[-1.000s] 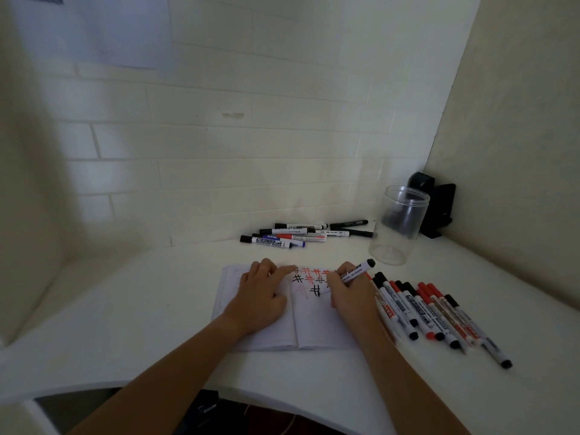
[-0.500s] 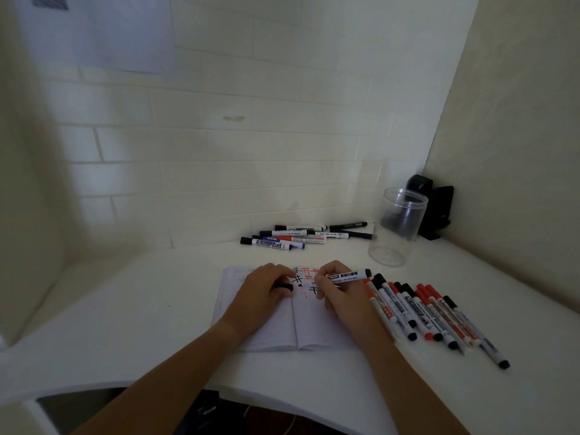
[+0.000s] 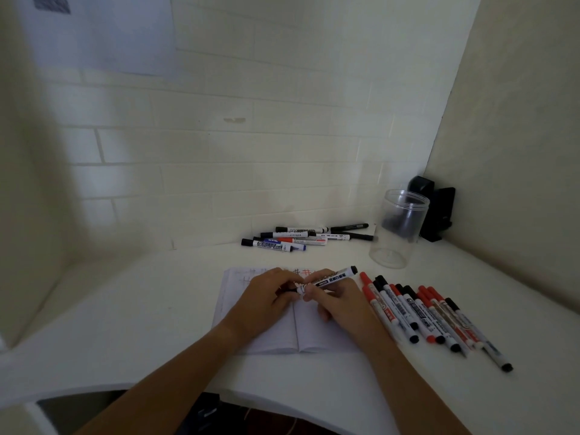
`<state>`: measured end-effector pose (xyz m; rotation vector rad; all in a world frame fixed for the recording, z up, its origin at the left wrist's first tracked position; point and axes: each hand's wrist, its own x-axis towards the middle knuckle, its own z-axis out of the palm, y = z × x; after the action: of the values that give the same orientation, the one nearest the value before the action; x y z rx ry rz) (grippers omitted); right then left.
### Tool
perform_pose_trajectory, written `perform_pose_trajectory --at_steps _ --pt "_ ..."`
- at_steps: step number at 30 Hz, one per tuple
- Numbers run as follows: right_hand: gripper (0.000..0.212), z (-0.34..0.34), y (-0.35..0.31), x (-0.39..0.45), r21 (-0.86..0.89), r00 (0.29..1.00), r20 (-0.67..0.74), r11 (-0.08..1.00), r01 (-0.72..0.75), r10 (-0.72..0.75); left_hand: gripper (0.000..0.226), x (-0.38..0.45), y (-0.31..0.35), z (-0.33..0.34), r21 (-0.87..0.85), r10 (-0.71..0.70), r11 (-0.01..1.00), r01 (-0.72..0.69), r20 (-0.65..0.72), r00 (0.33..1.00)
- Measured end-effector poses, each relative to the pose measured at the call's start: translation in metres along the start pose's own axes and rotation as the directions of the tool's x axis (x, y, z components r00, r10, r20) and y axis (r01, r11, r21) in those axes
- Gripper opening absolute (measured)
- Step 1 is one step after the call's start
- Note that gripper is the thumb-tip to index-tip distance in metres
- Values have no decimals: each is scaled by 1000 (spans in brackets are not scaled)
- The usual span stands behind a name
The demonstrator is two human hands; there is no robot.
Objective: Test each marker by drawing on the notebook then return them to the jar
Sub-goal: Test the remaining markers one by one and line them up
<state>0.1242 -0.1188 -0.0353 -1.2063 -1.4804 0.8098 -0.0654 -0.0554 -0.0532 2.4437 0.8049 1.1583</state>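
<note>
white plastic makes up the barrel of the marker [image 3: 329,279] that both hands hold above the open notebook [image 3: 266,337]. the right hand [image 3: 340,301] grips the barrel with curled fingers, its black end pointing away and to the right of the knuckles. the left hand [image 3: 266,296] pinches the near end of the same marker, where a small black piece, seemingly the cap, shows between its fingertips; whether the cap is on or off the tip cannot be told. the two hands touch each other over the notebook's centre fold.

beyond the fingers, at the far edge of the page, black and red hash marks [image 3: 303,272] peek out. just right of the right hand lies a row of markers [image 3: 420,312] with red and black caps, side by side on the white desk [image 3: 141,312], the nearest one just beside the wrist. farther off, past the right hand and to its right, stands the clear jar [image 3: 398,229], upright, well apart from both hands. straight beyond the hands, near the brick wall, sits a second pile of markers [image 3: 301,237]. behind the jar, in the corner, stands a black object [image 3: 437,211] that is too dim to identify.
</note>
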Motion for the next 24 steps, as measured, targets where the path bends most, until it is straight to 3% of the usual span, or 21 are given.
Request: perform_pose_trajectory --at_steps 2,8,12,15,17,19,24 --pt "9 0 -1 -1 13 1000 -8 1000 2 -2 19 0 -1 1 36 21 999 -21 -1 1000" --pt "16 -6 -2 -1 152 956 -290 988 -5 49 13 0 -6 5 93 -29 995 32 -26 999" --pt "29 -9 0 -2 63 979 -206 998 14 -1 19 1 -6 -2 -132 -162 979 153 -63 985" --pt "10 -3 9 1 -197 989 -126 979 49 -75 23 2 -8 -7 -230 -245 948 220 -87 966" --pt "17 -2 18 6 -542 967 -58 821 180 -250 21 2 -8 -7 -226 -239 950 216 -83 967" --pt "34 2 26 10 -742 940 64 615 269 -334 18 1 -9 -6 -228 -232 950 212 -62 971" --pt "25 24 29 11 -840 880 180 398 370 -439 16 0 -2 -4 -213 -210 953 215 49 977"
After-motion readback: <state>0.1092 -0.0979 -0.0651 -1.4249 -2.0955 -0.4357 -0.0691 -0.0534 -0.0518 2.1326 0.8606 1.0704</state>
